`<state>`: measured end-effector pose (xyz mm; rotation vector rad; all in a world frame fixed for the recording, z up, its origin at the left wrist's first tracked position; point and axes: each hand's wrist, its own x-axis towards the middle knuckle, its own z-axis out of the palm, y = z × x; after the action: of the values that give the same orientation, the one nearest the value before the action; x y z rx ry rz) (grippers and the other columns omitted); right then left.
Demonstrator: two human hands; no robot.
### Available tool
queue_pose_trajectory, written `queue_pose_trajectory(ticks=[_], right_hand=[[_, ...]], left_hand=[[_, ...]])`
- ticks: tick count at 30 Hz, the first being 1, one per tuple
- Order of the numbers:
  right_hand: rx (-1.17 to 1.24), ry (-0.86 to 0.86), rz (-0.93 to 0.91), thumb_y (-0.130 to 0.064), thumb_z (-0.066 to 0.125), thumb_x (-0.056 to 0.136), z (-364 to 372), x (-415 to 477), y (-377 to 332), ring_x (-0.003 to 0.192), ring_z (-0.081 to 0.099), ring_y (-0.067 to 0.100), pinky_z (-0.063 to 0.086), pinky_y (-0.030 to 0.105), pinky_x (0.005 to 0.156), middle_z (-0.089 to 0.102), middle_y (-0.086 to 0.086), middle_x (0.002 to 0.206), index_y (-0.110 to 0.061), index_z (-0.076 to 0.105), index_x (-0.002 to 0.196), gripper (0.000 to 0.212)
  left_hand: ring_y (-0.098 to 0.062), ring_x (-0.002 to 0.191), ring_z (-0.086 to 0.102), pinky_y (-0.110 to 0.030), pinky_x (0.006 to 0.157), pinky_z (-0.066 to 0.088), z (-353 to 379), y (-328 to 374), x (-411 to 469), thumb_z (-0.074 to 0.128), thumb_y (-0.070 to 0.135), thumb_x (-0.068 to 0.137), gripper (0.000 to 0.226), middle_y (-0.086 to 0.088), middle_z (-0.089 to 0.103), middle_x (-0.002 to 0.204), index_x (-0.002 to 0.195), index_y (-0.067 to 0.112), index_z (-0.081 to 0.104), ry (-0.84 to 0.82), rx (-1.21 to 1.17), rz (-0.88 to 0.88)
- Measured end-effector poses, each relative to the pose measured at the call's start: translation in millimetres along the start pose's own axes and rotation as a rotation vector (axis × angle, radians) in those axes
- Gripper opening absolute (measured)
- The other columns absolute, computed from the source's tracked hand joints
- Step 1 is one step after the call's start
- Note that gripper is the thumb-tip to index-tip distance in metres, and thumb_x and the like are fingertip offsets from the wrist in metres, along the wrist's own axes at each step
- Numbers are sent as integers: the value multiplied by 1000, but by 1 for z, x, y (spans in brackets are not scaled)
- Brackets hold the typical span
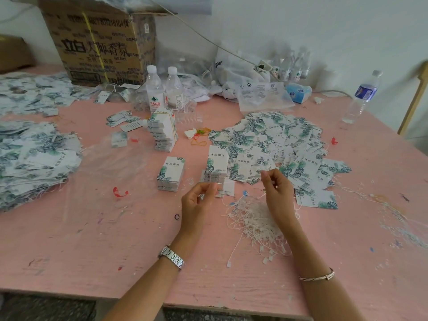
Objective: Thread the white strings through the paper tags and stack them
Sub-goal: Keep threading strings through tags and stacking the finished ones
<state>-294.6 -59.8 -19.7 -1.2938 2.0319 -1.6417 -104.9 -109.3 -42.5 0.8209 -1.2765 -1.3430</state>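
Left grip [199,200] and right grip [276,193] each pinch one end of a string [240,180], taut between them, low over the worktop [92,228]. A tag [228,190] sits just beside the left fingers, at the foot of a stack [216,167]. Cannot tell if the string is through its hole. Best to keep tension, feed the free end first, steady the tag, then square it on the stack.

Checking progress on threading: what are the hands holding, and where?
A white string, taut between them: the left hand pinches one side in its fingertips, the right hand the other.
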Motion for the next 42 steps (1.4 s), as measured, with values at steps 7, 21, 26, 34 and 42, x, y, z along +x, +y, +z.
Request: queue_pose_trajectory(ticks=[7,21,26,34,42], right_hand=[[-550,94,-79,-26,57,100,3,2,8,72,54,22,33,29,57,60,3,71,-9,61,78,28],[0,-395,-331,-39,44,102,20,-24,-15,98,63,14,49,31,85,67,-10,102,-17,65,111,32],[129,-511,-213,-27,49,103,23,-25,-11,80,61,19,50,37,72,65,-2,85,-18,62,107,17],[239,-556,-114,-10,60,98,19,-25,-15,53,32,9,30,19,53,39,15,60,-4,65,95,8],[201,-493,-130,-10,70,92,18,-23,-13,52,29,9,26,22,53,37,-9,55,-5,69,88,7]], left_hand=[[3,78,60,-11,70,42,2,-1,-2,66,19,95,13,14,72,79,87,14,75,-12,62,35],[-15,80,60,-25,75,48,4,-7,-8,64,52,87,32,6,70,81,86,22,76,-170,279,186],[-14,77,57,-30,75,47,3,-9,-5,70,44,91,21,8,69,77,84,25,77,-161,333,175],[-10,75,54,-22,71,44,3,-9,-5,61,45,93,24,19,64,75,81,27,72,-113,401,189],[-8,74,54,-14,68,39,1,-10,-2,68,29,95,17,12,69,76,87,19,78,-123,353,126]])
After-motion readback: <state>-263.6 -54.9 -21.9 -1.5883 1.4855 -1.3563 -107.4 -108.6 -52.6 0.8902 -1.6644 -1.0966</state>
